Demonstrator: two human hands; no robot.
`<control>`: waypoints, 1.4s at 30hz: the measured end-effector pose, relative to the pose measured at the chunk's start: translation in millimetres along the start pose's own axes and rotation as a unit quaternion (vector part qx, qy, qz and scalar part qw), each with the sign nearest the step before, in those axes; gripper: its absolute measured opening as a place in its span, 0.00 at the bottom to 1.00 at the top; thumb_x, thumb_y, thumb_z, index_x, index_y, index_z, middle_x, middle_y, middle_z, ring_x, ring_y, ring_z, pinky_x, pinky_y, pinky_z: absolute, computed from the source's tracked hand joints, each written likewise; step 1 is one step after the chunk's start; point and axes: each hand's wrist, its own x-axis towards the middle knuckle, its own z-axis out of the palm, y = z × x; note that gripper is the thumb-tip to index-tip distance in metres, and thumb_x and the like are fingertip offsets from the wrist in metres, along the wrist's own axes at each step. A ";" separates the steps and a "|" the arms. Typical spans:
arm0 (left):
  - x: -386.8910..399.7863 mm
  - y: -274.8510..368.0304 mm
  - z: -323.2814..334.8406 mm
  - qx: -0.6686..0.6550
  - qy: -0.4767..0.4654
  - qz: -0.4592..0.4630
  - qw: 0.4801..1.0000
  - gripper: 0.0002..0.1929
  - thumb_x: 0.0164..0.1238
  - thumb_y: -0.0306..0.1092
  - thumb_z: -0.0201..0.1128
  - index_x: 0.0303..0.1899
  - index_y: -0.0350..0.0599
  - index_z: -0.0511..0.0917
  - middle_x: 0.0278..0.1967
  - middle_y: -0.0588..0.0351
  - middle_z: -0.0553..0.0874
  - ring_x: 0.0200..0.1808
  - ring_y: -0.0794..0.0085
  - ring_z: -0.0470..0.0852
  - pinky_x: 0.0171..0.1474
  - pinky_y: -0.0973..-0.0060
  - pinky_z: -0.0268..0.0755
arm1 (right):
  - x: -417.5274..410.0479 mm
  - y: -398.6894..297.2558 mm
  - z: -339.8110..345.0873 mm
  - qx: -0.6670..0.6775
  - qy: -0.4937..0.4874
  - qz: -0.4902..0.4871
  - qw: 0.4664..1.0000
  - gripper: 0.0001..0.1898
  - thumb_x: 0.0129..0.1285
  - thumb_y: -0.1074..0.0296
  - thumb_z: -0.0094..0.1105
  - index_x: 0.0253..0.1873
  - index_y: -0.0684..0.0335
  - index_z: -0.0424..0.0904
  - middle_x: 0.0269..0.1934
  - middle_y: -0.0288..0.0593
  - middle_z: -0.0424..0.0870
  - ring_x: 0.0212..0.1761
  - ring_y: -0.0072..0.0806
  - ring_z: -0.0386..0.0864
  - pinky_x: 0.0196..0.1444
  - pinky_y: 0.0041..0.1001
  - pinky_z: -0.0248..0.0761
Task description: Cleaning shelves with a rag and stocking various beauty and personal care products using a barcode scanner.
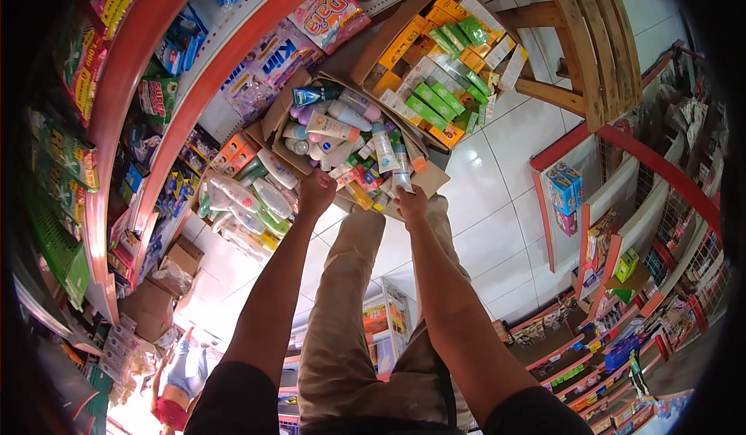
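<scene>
Before my knees sits an open cardboard box [281, 114] full of toiletry tubes and roll-on bottles. My left hand [317, 193] is closed at its near left corner, apparently gripping the cardboard edge; the fingertips are hidden. At the near right side, my right hand [411, 203] pinches the lower end of a white and blue tube [401, 170]. Beside that stands another white tube [383, 149] with a light blue end. A cream tube with an orange cap [332, 126] lies across the pile, and a dark blue tube [315, 95] rests at the far left.
A larger carton [373, 56] of yellow, green and white small boxes adjoins the far side. Left are bagged bottles [245, 202] and red-edged shelves [192, 85] with detergent packs. A wooden stool [594, 56] and a shelf rack [545, 161] stand right. A person [178, 382] is in the background.
</scene>
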 end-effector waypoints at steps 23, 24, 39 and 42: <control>-85.9 98.1 -65.6 -0.085 -0.233 0.115 0.962 0.31 0.42 0.44 0.75 0.49 0.38 0.74 0.47 0.45 0.79 0.51 0.52 0.78 0.54 0.60 0.71 | -130.1 -43.3 -84.2 -0.396 -0.286 -0.429 0.760 0.14 0.58 0.56 0.55 0.29 0.61 0.82 0.28 0.51 0.83 0.32 0.45 0.82 0.36 0.43 0.73; -102.1 132.1 -46.5 -0.034 -0.214 0.298 0.930 0.25 0.45 0.40 0.71 0.46 0.39 0.77 0.40 0.45 0.81 0.44 0.52 0.80 0.49 0.62 0.72 | -122.6 -37.9 -113.0 -0.519 -0.279 -0.531 0.609 0.14 0.58 0.59 0.52 0.27 0.60 0.82 0.26 0.49 0.83 0.29 0.40 0.82 0.35 0.39 0.74; -242.1 325.9 -251.3 -0.352 0.000 0.156 0.923 0.18 0.66 0.44 0.64 0.45 0.37 0.74 0.33 0.55 0.82 0.30 0.74 0.81 0.33 0.75 0.75 | -562.3 -356.8 -196.5 0.060 -0.224 -0.725 0.649 0.04 0.67 0.71 0.53 0.39 0.65 0.75 0.32 0.36 0.79 0.35 0.19 0.75 0.40 0.24 0.69; -258.6 348.2 -268.2 -0.473 0.028 0.158 0.866 0.19 0.73 0.49 0.53 0.46 0.39 0.72 0.31 0.55 0.79 0.22 0.69 0.80 0.22 0.72 0.74 | -687.2 -482.5 -202.1 0.037 -0.043 -0.892 0.449 0.09 0.63 0.68 0.57 0.44 0.65 0.77 0.38 0.50 0.82 0.42 0.45 0.80 0.46 0.35 0.71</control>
